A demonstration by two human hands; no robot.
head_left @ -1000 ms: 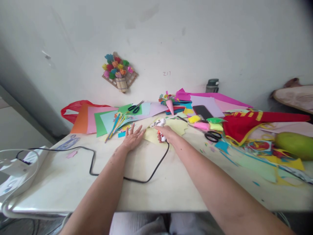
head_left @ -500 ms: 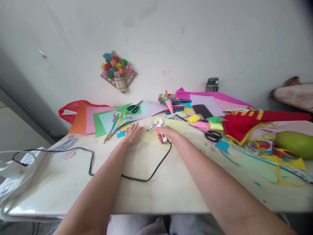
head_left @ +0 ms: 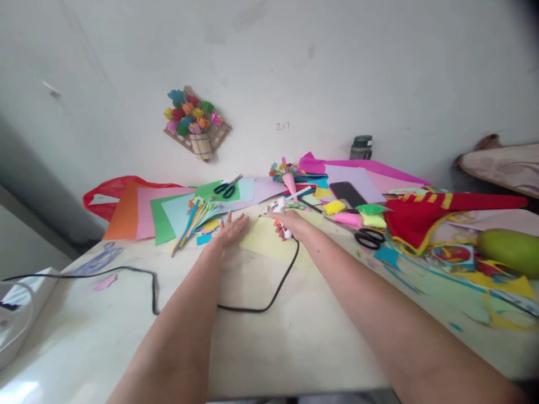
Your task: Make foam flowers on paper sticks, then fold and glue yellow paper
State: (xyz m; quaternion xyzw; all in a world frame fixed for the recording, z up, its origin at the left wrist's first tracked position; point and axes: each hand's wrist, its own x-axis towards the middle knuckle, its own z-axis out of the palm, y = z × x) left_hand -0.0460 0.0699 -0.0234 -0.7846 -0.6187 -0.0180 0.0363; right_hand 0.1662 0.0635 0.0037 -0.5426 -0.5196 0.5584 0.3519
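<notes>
Wrapped round the handle of a white hot glue gun [head_left: 278, 206] is my right hand [head_left: 292, 223]. The gun points left over a pale yellow paper sheet [head_left: 261, 240], and a white glue stick [head_left: 296, 193] pokes out of its back. From its base a black cord [head_left: 283, 275] loops across the table and passes under my left forearm. My left hand [head_left: 232, 229] has its fingers spread at the left edge of the yellow sheet, holding nothing. Just left of it are a bundle of coloured paper strips [head_left: 188, 223] and a blue paper piece [head_left: 204, 239].
Scissors [head_left: 228, 188] lie on coloured sheets behind my left hand; black-handled scissors [head_left: 369, 238] lie to the right. A phone [head_left: 347, 193], clay packets [head_left: 347, 219], red cloth [head_left: 410, 219] and a green fruit [head_left: 509, 251] crowd the right side. A power strip [head_left: 31, 303] stands at left.
My right hand with the glue gun has moved slightly up, farther over the yellow sheet. My left hand's fingers have spread to the right. The camera view has shifted a little.
</notes>
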